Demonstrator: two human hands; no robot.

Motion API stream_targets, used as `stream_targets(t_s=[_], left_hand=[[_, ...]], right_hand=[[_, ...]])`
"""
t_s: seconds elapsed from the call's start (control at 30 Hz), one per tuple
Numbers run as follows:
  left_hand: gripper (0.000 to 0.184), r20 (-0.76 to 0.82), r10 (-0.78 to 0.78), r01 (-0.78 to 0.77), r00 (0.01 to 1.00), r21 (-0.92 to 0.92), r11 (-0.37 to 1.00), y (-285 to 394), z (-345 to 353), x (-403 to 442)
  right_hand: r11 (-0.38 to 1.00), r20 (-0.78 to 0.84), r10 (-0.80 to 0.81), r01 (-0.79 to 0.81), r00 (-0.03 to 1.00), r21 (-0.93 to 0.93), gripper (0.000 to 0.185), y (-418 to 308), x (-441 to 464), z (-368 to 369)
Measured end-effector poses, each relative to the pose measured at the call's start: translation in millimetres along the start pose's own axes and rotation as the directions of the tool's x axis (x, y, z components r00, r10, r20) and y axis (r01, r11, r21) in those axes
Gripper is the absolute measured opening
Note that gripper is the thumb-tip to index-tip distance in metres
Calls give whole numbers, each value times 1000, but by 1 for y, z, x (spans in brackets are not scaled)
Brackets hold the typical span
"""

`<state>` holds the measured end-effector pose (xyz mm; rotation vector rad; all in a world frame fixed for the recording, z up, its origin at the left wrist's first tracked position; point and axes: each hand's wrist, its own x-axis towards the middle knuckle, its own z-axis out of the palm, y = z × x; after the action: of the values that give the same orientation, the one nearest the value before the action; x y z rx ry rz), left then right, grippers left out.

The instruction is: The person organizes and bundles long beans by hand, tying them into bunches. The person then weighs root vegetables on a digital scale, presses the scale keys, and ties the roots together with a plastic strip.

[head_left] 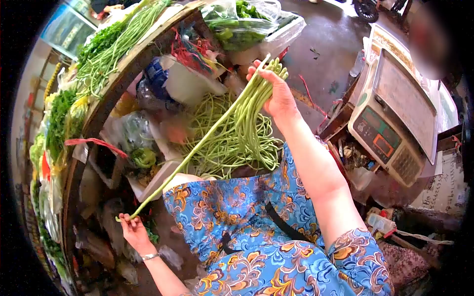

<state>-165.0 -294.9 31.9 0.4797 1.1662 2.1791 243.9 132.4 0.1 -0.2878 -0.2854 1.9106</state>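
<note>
A bundle of long green yard-long beans (254,106) hangs from my right hand (277,93), whose fingers are wrapped round its upper end. One single yard-long bean (190,155) runs taut from that bundle down to the lower left. Its far end is pinched in the fingers of my left hand (134,231), which wears a bracelet at the wrist. Beneath the bundle, a loose heap of yard-long beans (210,121) lies in front of my lap, partly hidden by the bundle and my patterned dress (237,217).
On the left a curved wooden stall edge (94,111) carries greens and more beans. A digital scale (377,133) stands at the right. Bagged green vegetables (242,24) are at the back, beside red plastic strings (195,54). A white bin-like object (190,81) stands behind the heap.
</note>
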Motion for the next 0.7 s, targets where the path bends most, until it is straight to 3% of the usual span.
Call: stream_targets(t_s=[0.17, 0.23, 0.27, 0.3, 0.4, 0.43, 0.5, 0.57, 0.63, 0.7], left_hand=[[15, -79, 22, -20, 997, 24, 1000, 0, -1, 5], [17, -40, 6, -6, 999, -3, 1000, -3, 1, 12], [22, 87, -5, 9, 996, -50, 999, -4, -11, 24], [27, -36, 41, -40, 999, 21, 999, -8, 0, 29], [33, 103, 21, -32, 994, 107, 994, -15, 23, 61], [33, 61, 26, -37, 998, 198, 979, -20, 39, 68], [34, 149, -53, -4, 987, 358, 934, -38, 79, 85], [39, 238, -83, -75, 968, 586, 807, -69, 104, 104], [41, 262, -147, -78, 954, 689, 721, -110, 123, 128], [57, 157, -239, 10, 958, 817, 576, -157, 136, 152]], right_hand=[[1000, 10, -1, 1, 1000, -24, 28, -1, -1, -2], [999, -6, 16, -16, 1000, -49, 23, 1, 0, -3], [998, 24, 9, -7, 1000, -60, 23, 0, 0, -5], [997, 52, 8, -4, 999, -72, 22, -1, -1, -8], [994, 50, -40, 45, 998, -104, 21, -6, 9, -16], [987, 54, -67, 74, 996, -143, 22, -9, 9, -18], [987, -9, -67, 65, 998, -146, 21, -18, 12, -26], [975, 47, -119, 126, 992, -181, 17, -31, 9, -34], [950, 66, -190, 201, 979, -238, 14, -46, 4, -36], [916, 87, -257, 271, 963, -296, 12, -53, -4, -29]])
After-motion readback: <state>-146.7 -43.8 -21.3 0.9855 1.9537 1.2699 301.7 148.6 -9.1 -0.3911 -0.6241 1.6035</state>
